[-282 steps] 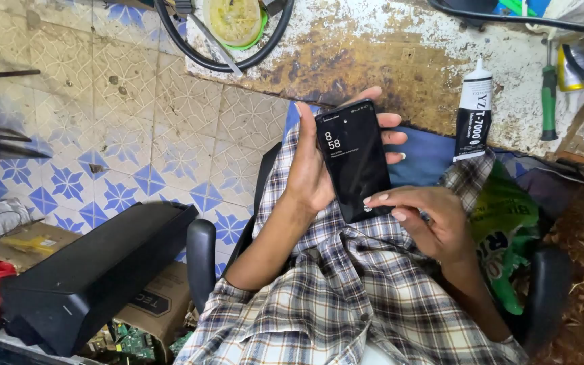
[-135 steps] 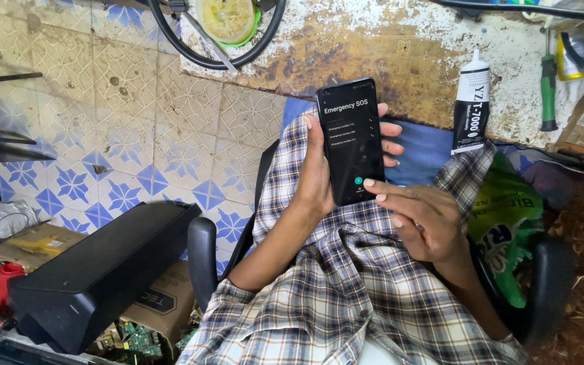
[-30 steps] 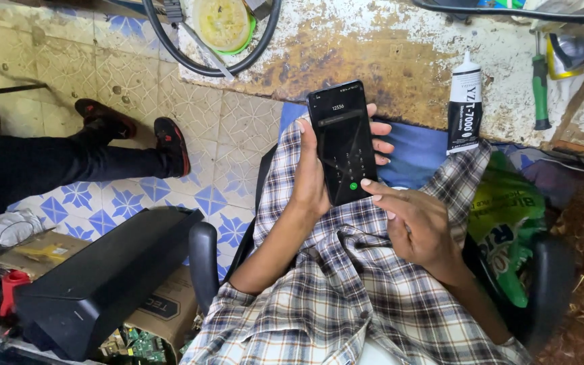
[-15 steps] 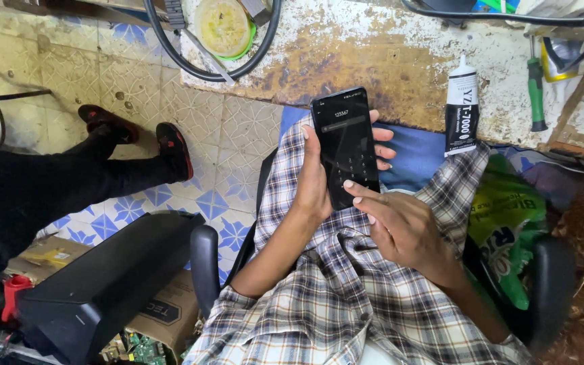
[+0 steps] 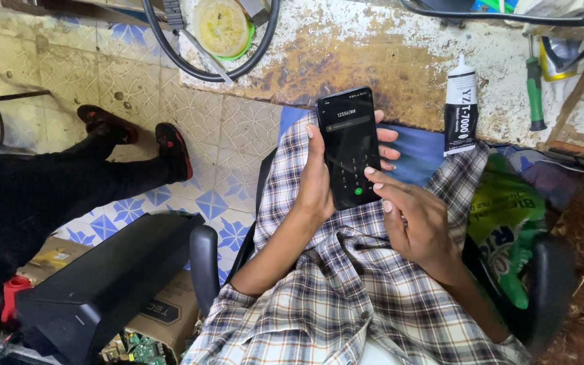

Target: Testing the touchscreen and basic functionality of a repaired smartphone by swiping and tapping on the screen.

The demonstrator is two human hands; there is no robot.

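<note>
My left hand (image 5: 319, 179) grips a black smartphone (image 5: 349, 147) upright over my lap, its lit screen showing a number keypad. My right hand (image 5: 417, 220) hovers at the phone's lower right edge, a fingertip touching the screen near the keypad. I sit in a black armchair (image 5: 204, 267) and wear a plaid shirt (image 5: 353, 297). A black and white glue tube (image 5: 461, 108) stands on the rusty worktable (image 5: 346, 54) just right of the phone.
Another person's black-trousered legs and sandals (image 5: 136, 142) stretch across the tiled floor at left. A long black device (image 5: 103, 284) rests on a cardboard box at lower left. A green screwdriver (image 5: 534, 84), cables and a round dish (image 5: 219, 26) lie on the worktable. Green bag (image 5: 508, 216) at right.
Another person's legs have come further into view on the left floor. My right fingertip has shifted on the phone's screen, which now shows a keypad with digits entered.
</note>
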